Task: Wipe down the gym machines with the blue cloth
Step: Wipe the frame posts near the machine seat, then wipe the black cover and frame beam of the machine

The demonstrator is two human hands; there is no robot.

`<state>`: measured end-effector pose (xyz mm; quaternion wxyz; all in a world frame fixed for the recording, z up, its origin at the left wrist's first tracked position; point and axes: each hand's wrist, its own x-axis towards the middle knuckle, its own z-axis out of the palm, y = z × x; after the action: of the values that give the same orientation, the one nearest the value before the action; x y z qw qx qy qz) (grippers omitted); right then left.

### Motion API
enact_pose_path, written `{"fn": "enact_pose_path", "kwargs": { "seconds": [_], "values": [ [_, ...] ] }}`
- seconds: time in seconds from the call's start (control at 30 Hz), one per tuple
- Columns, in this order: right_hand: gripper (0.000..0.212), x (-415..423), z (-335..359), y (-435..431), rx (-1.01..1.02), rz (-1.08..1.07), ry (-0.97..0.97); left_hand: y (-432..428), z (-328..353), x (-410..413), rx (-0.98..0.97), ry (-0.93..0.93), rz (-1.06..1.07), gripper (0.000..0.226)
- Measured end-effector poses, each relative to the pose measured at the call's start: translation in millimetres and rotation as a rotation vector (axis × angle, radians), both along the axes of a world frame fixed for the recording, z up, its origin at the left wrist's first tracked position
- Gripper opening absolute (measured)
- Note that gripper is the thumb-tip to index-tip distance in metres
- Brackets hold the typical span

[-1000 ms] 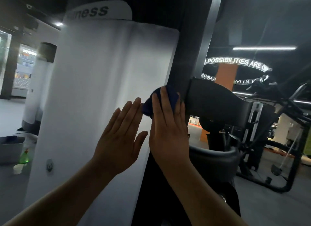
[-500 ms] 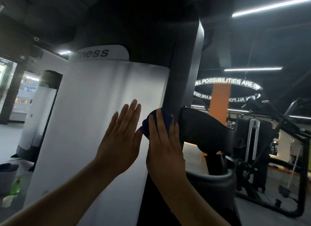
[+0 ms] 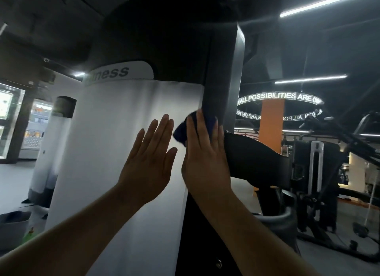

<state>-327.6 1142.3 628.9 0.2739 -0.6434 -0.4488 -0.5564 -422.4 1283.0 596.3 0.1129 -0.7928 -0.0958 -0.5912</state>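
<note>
right hand [image 3: 205, 158] flat, straight fingers pressing cloth [image 3: 181, 132] on dark post [image 3: 218, 90] | left hand [image 3: 148, 162] flat, fingers together, on white panel [image 3: 115, 132] | I judge this machine mid-wipe; other machines [image 3: 316, 162] probably left

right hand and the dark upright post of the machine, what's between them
The blue cloth: the right hand presses it with straight fingers against the dark upright post, as the head view shows.
</note>
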Motion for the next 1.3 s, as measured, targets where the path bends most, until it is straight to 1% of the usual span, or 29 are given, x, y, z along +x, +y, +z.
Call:
{"fn": "enact_pose_path", "kwargs": {
  "seconds": [0.1,0.17,0.23,0.27,0.33,0.4,0.53,0.6,0.73,0.8,0.9,0.97,1.1,1.2,1.3],
  "values": [
    [0.074,-0.4,65.5,-1.5,0.030,-0.025,0.057,-1.6,8.1,-0.6,0.005,-0.027,-0.013,0.064],
    [0.069,0.3,88.7,0.1,0.075,-0.009,0.110,-4.8,34.5,-0.2,-0.032,-0.049,-0.051,0.064],
    [0.073,-5.9,85.2,3.5,0.132,0.011,0.164,-8.6,73.6,1.0,-0.095,-0.059,-0.095,0.064],
    [0.079,-10.4,77.9,4.7,0.151,0.022,0.193,-10.5,92.7,1.5,-0.105,-0.048,-0.104,0.064],
    [0.093,-17.9,68.8,9.0,0.177,0.040,0.242,-13.9,126.9,2.9,-0.048,-0.019,-0.087,0.063],
    [0.093,-18.8,85.9,15.8,0.202,0.021,0.248,-16.2,158.6,3.3,0.017,-0.006,-0.077,0.063],
    [0.067,-18.8,172.1,25.8,0.303,0.089,0.287,-13.1,240.6,1.2,-0.024,-0.022,-0.097,0.063],
    [0.060,-20.6,200.1,23.8,0.331,0.114,0.319,-12.4,278.8,0.0,-0.012,-0.015,-0.082,0.064],
    [0.061,-16.8,228.4,10.1,0.254,0.120,0.278,-12.3,326.9,-1.0,0.008,0.038,-0.038,0.065],
    [0.061,-12.6,255.2,4.1,0.221,0.116,0.250,-11.2,347.4,-3.5,0.003,0.073,-0.026,0.065],
    [0.054,-8.0,304.5,-2.7,0.149,0.127,0.219,-9.4,375.0,-9.3,0.096,0.138,0.039,0.065],
    [0.053,-4.8,332.5,-8.9,0.097,0.143,0.226,-10.3,393.9,-11.0,0.119,0.136,0.052,0.064],
    [0.052,0.2,369.7,-20.2,0.003,0.177,0.333,-10.5,424.9,-11.5,0.030,0.157,0.040,0.064],
    [0.049,5.4,397.5,-20.9,-0.045,0.214,0.464,-11.6,427.5,-14.4,0.035,0.184,0.056,0.064],
    [0.043,10.7,423.7,-16.3,-0.064,0.290,0.576,-16.5,429.7,-19.9,-0.012,0.213,0.042,0.063]
  ]
}}
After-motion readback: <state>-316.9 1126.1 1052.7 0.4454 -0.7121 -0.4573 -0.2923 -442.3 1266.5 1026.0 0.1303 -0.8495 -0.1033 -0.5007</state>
